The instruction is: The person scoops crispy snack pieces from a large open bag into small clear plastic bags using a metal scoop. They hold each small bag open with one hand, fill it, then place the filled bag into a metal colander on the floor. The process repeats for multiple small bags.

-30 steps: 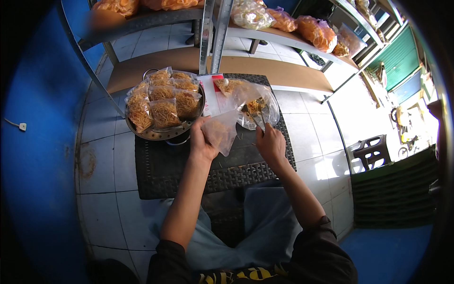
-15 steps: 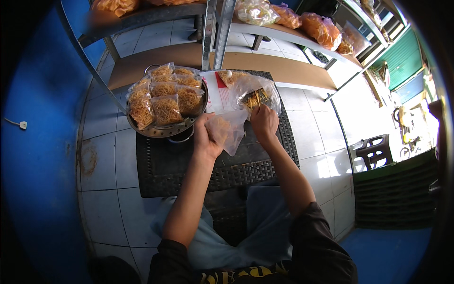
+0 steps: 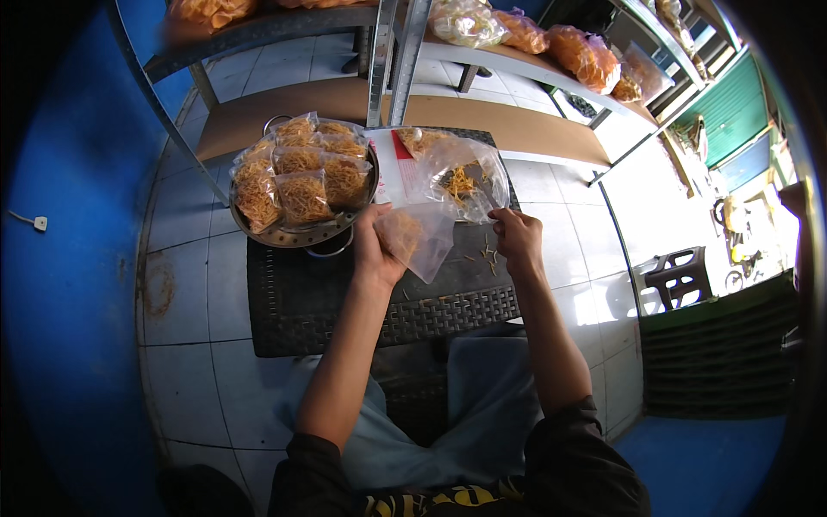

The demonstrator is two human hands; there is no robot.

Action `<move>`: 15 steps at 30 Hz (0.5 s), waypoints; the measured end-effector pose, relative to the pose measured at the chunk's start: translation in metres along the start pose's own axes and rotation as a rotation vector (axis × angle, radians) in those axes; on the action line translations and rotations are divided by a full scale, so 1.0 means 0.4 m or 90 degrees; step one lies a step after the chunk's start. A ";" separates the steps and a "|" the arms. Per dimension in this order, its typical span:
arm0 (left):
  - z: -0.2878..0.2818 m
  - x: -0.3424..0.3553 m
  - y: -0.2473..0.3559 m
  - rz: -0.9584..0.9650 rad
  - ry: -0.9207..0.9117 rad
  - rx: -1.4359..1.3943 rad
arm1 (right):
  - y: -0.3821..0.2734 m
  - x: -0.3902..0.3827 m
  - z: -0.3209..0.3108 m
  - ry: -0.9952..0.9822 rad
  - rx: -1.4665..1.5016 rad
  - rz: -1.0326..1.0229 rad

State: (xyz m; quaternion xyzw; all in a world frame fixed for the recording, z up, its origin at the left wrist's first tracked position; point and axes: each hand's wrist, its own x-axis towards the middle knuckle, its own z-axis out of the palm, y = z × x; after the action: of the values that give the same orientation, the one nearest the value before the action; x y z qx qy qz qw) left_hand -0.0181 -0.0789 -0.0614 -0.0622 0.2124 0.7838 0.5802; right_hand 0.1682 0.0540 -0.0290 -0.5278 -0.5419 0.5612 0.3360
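Observation:
My left hand holds a small clear plastic bag partly filled with thin orange-yellow fried sticks. The bag's wide mouth flares to the right. My right hand is closed on a thin grey utensil, which reaches into a larger clear bag. The utensil's far end cannot be made out. Loose yellow sticks and darker bits lie in that open bag. Left of it, several filled small packets are piled in a round metal pan with a perforated rim and handles.
A dark woven-edged table carries everything, with stray sticks on it. A white and red packet lies beside the pan. Shelving with a metal post and bulging bags stands beyond. A dark plastic chair is at right.
My right hand has moved right and slightly nearer, drawing back from the middle of the larger bag and uncovering stray sticks on the table. My left hand and small bag have hardly moved.

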 end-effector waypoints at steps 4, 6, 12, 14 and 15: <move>0.000 -0.001 0.003 0.006 0.002 0.014 | -0.058 -0.080 -0.045 -0.074 0.087 0.076; 0.001 -0.002 0.004 0.020 -0.002 0.015 | -0.079 -0.123 -0.064 -0.087 0.072 0.072; 0.002 -0.004 0.000 0.033 0.034 0.001 | -0.139 -0.224 -0.110 -0.119 0.022 0.053; -0.003 -0.001 -0.002 0.042 0.041 -0.012 | -0.159 -0.253 -0.127 -0.125 0.005 0.051; -0.007 0.001 -0.002 0.051 0.037 -0.017 | -0.169 -0.269 -0.137 -0.124 -0.001 0.050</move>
State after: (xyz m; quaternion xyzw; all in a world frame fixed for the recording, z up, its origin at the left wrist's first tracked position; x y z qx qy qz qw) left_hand -0.0180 -0.0795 -0.0643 -0.0841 0.2212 0.8072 0.5408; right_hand 0.2306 -0.0215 0.0687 -0.4918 -0.5515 0.6221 0.2585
